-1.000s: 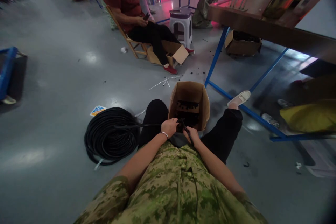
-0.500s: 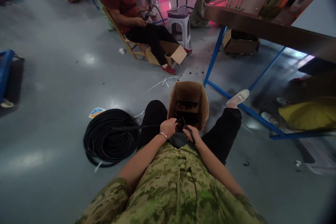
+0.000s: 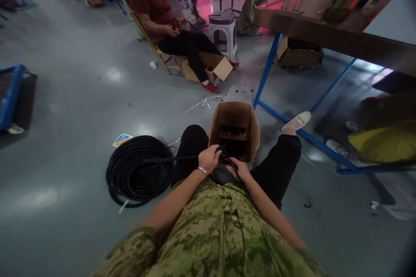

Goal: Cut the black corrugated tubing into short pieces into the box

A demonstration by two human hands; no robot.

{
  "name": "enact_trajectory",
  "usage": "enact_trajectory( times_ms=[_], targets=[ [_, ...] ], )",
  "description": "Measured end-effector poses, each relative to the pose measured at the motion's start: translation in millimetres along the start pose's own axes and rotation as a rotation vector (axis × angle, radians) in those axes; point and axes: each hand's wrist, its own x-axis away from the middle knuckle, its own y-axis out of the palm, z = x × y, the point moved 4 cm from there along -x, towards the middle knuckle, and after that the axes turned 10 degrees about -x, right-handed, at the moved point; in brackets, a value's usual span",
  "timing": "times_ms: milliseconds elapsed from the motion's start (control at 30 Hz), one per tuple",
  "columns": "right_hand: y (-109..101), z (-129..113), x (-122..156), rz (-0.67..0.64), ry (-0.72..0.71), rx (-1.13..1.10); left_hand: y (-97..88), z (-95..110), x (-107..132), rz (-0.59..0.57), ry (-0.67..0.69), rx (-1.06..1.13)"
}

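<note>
My left hand (image 3: 209, 159) is closed round a black hose (image 3: 186, 156), whose end sticks out past the fingers to the right. Leftward the hose runs over my thigh to a large black coil (image 3: 138, 171) on the floor. In my closed right hand (image 3: 239, 169) is a dark slim tool, apparently scissors (image 3: 228, 158), with its tip at the hose end. Its exact shape is hard to make out. Both hands are above the near edge of an open cardboard box (image 3: 255, 132) between my legs. Short black pieces (image 3: 232, 131) lie inside the box.
A blue-legged table (image 3: 328, 34) stands at the right, with another person's foot (image 3: 297, 122) by its lower bar. Ahead, a co-worker (image 3: 151, 13) sits on a wooden chair beside a plastic stool (image 3: 223, 30). A blue cart (image 3: 11, 99) is at the far left.
The hose end now reaches further out of my left hand, against the tool's tip. My right hand stays nearly in place. The co-worker's hands have shifted, and my view has turned slightly.
</note>
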Motion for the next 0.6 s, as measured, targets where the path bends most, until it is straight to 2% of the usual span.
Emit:
enact_trajectory(
  times_ms=[333,600],
  targets=[
    [0.6,0.2,-0.6,0.013,0.008,0.005,5.0,4.4,3.0,-0.016,0.082,-0.007],
    [0.6,-4.0,-0.9,0.025,0.001,0.021,2.7,8.1,3.4,-0.022,0.096,-0.016]
  ],
)
